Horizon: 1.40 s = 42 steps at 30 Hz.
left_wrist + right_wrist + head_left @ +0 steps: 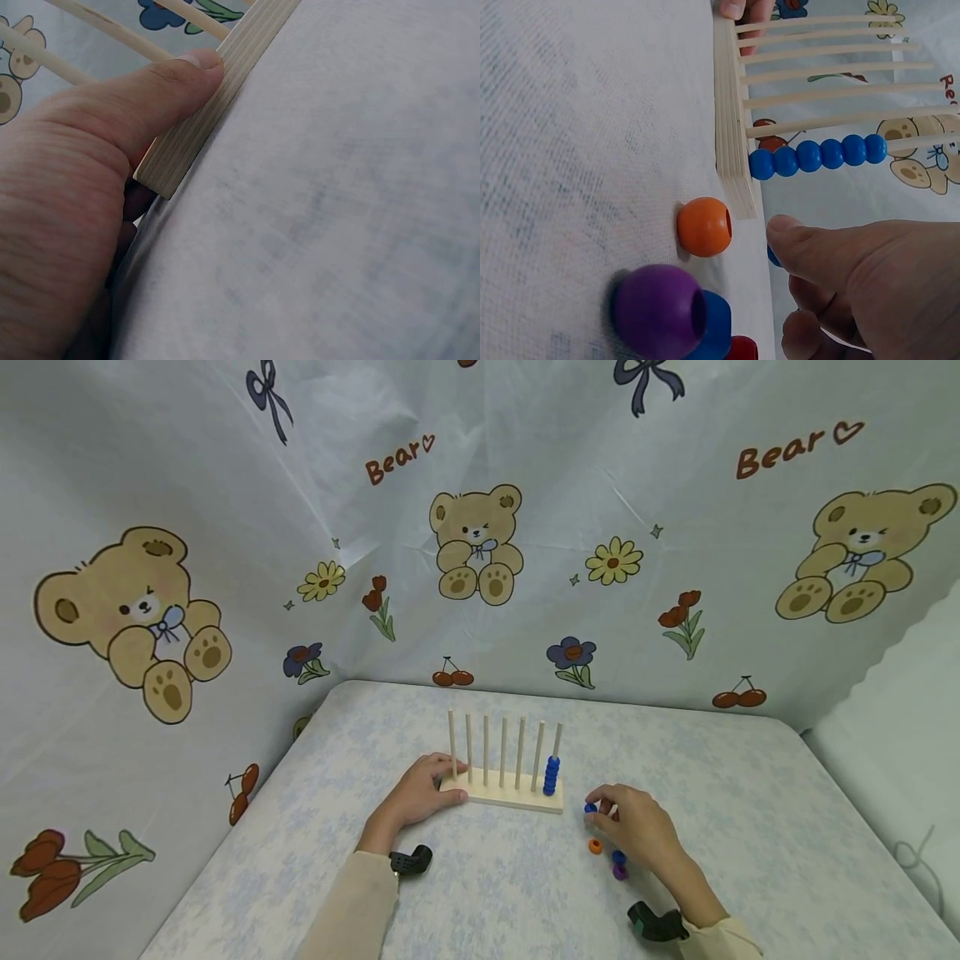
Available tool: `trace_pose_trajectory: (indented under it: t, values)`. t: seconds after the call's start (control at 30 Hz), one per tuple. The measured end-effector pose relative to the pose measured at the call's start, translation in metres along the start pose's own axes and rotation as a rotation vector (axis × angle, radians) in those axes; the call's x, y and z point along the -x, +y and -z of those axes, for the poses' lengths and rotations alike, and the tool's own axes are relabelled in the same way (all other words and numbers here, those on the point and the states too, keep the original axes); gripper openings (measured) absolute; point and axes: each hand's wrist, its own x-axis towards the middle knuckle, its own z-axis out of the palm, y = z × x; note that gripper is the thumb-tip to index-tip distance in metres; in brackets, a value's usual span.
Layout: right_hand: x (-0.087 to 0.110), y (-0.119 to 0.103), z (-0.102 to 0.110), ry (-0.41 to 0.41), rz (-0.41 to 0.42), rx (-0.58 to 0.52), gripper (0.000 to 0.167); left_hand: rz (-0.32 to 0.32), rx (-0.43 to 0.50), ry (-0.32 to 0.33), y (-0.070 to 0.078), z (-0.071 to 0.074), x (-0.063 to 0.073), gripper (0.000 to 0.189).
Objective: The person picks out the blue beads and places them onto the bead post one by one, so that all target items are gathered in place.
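A wooden peg stand (506, 795) with a row of upright pegs sits on the table. My left hand (420, 789) grips its left end, the thumb (176, 86) along the front edge and the other fingers behind, mostly hidden. Several blue beads (551, 776) are stacked on the rightmost peg; the other pegs are bare. To the right of the stand, my right hand (637, 828) pinches a blue bead (590, 808) between thumb and fingers, just above the table. In the right wrist view the thumb covers most of that bead.
Loose beads lie near my right hand: an orange bead (595, 846), a blue bead (618, 857), a purple bead (620, 872) and a red bead (742, 349), partly hidden. A bear-print cloth (540, 635) hangs behind the table (495, 885).
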Motion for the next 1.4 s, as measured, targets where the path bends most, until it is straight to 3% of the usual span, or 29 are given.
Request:
trace_pose_trajectory:
  t: [0.27, 0.67, 1.03, 1.4]
  values:
    - [-0.002, 0.001, 0.002, -0.044, -0.022, 0.009, 0.023, -0.002, 0.003, -0.005, -0.002, 0.0, -0.001, 0.049]
    - [0.0, 0.0, 0.005, -0.037, -0.001, -0.004, 0.023, 0.019, 0.015, 0.0, 0.004, 0.001, 0.0, 0.048]
    - [0.0, -0.002, 0.003, -0.03, -0.011, -0.026, 0.021, 0.005, -0.029, 0.004, -0.006, -0.001, -0.001, 0.049]
    - [0.0, -0.007, 0.013, 0.059, 0.028, -0.046, 0.018, 0.004, -0.014, 0.008, -0.004, -0.002, -0.002, 0.048]
